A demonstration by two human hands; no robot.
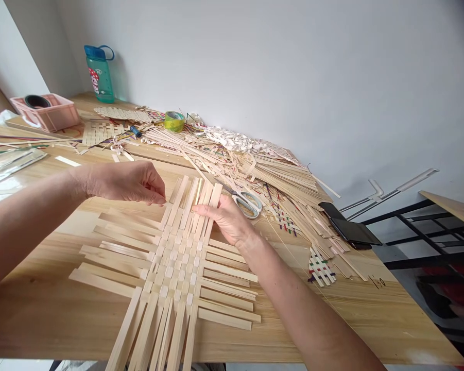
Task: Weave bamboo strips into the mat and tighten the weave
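Observation:
A woven mat of pale wooden strips point(175, 265) lies on the wooden table point(38, 314), its loose strip ends spreading out on all sides. My right hand point(224, 219) grips the upright strips at the mat's far right edge, thumb on top and fingers behind. Just beyond the far left strips is my left hand point(141, 184), fingers curled together in a pinch. Whatever lies between its fingertips, if anything, is too small to make out. Scissors with white and grey handles point(247, 204) rest right behind my right hand.
Loose strips and shavings point(232, 149) are heaped along the wall. Farther left stand a pink basket point(59, 116) and a teal bottle point(100, 80). A roll of yellow-green tape point(174, 122) sits at the back. On the right are a black phone point(357, 232) and a small woven piece point(322, 268).

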